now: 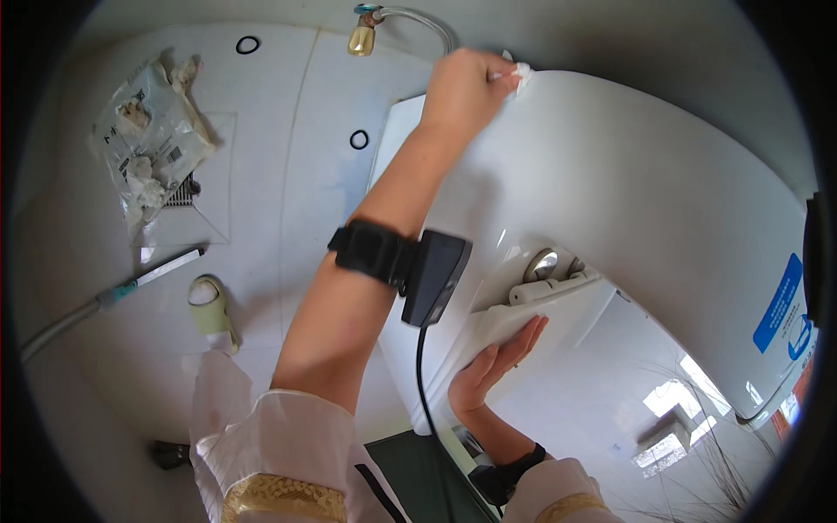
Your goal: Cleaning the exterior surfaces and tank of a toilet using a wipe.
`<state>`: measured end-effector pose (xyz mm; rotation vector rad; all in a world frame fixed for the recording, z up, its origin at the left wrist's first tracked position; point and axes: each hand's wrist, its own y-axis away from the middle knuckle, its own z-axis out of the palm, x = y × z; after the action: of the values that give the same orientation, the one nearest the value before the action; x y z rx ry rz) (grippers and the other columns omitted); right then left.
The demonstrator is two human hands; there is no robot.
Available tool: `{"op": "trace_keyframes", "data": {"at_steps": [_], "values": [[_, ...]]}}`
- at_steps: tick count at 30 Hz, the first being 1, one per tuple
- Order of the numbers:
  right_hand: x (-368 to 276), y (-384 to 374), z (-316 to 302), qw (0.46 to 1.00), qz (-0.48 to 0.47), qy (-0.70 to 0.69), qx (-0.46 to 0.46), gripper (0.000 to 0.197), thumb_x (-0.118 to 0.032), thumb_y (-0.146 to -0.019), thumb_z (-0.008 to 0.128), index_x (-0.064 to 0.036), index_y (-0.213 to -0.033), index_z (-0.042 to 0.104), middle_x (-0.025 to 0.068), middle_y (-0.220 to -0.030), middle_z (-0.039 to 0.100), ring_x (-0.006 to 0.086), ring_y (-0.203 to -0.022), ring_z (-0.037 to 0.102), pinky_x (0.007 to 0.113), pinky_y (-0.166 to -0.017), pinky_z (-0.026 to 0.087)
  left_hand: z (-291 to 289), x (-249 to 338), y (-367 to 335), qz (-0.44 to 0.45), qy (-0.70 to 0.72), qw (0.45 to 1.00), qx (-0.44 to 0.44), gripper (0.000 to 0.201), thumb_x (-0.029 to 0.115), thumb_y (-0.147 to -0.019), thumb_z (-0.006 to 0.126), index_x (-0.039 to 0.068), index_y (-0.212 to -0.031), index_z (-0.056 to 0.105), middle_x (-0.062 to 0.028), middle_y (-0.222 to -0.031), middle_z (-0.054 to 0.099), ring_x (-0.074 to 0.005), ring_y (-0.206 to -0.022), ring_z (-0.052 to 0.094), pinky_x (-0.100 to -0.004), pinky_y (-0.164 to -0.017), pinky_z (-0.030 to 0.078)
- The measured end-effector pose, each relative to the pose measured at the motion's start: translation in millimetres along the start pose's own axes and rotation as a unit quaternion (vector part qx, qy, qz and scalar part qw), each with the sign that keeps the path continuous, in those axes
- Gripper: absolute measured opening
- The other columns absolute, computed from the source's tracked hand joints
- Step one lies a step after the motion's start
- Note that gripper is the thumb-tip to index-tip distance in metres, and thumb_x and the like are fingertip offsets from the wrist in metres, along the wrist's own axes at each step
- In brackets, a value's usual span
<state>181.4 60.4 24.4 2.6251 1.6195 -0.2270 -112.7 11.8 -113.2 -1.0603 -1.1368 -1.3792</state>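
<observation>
As left hand (466,91) fingers pinch a white wipe (521,77) at tank (628,174) edge, right hand (493,370) flat, open.

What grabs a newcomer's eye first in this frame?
The large white toilet tank fills the right half. The left hand presses a small white wipe against its upper far edge, with a black wrist device strapped on that forearm, while the right hand lies flat against the tank's lower edge near the hinge. On the tiled floor at left lie a crumpled plastic bag and a pale green slipper.
</observation>
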Motion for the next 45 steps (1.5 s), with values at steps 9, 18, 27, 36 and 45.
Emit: {"op": "trace_keyframes", "data": {"at_steps": [9, 18, 27, 36, 45], "values": [[-1.8, 0.8, 1.5, 1.000, 0.007, 0.004, -0.005, 0.068, -0.038, -0.097, 0.031, 0.0063, -0.146, 0.018, 0.0273, -0.153, 0.013, 0.0415, -0.142, 0.014, 0.050, -0.113, 0.012, -5.5, -14.5, -6.3, 0.009, 0.038, 0.998, -0.040, 0.022, 0.013, -0.080, 0.073, 0.000, -0.097, 0.072, -0.0086, -0.083, 0.071, -0.0098, -0.063, 0.054, -0.0258, -0.061, 0.046], [1.3, 2.9, 3.0, 1.000, 0.004, -0.001, -0.002, 0.068, -0.039, -0.097, 0.031, 0.0063, -0.146, 0.018, 0.0278, -0.152, 0.014, 0.0416, -0.141, 0.015, 0.051, -0.113, 0.012, -11.9, -26.9, -17.6, -0.051, 0.062, 0.994, -0.069, 0.021, 0.014, -0.079, 0.076, 0.000, -0.095, 0.073, -0.0052, -0.075, 0.068, -0.0089, -0.064, 0.057, -0.0243, -0.060, 0.046], [0.8, 1.5, 2.0, 1.000, -0.002, -0.005, 0.002, 0.068, -0.040, -0.097, 0.031, 0.0060, -0.146, 0.019, 0.0272, -0.153, 0.014, 0.0417, -0.141, 0.015, 0.051, -0.113, 0.013, -16.1, -18.1, -22.4, -0.139, 0.064, 0.983, -0.103, 0.022, 0.009, -0.076, 0.076, -0.001, -0.095, 0.073, -0.0057, -0.076, 0.068, -0.0080, -0.064, 0.057, -0.0235, -0.059, 0.045], [0.9, -0.2, -0.3, 1.000, 0.000, 0.007, 0.006, 0.069, -0.042, -0.098, 0.030, 0.0058, -0.146, 0.019, 0.0270, -0.152, 0.015, 0.0418, -0.141, 0.017, 0.051, -0.113, 0.013, 7.2, 24.8, -18.5, -0.003, 0.055, 0.998, -0.007, 0.023, 0.014, -0.079, 0.073, -0.002, -0.096, 0.072, -0.0047, -0.076, 0.069, -0.0055, -0.065, 0.055, -0.0219, -0.059, 0.044], [5.6, 2.4, 2.2, 1.000, 0.002, 0.005, 0.003, 0.069, -0.042, -0.097, 0.031, 0.0055, -0.146, 0.019, 0.0272, -0.152, 0.015, 0.0421, -0.141, 0.016, 0.051, -0.113, 0.013, 39.4, 39.0, 32.1, 0.111, 0.123, 0.981, 0.104, 0.022, 0.008, -0.087, 0.062, 0.002, -0.107, 0.068, -0.0139, -0.115, 0.066, -0.0203, -0.095, 0.067, -0.0288, -0.079, 0.050]]}}
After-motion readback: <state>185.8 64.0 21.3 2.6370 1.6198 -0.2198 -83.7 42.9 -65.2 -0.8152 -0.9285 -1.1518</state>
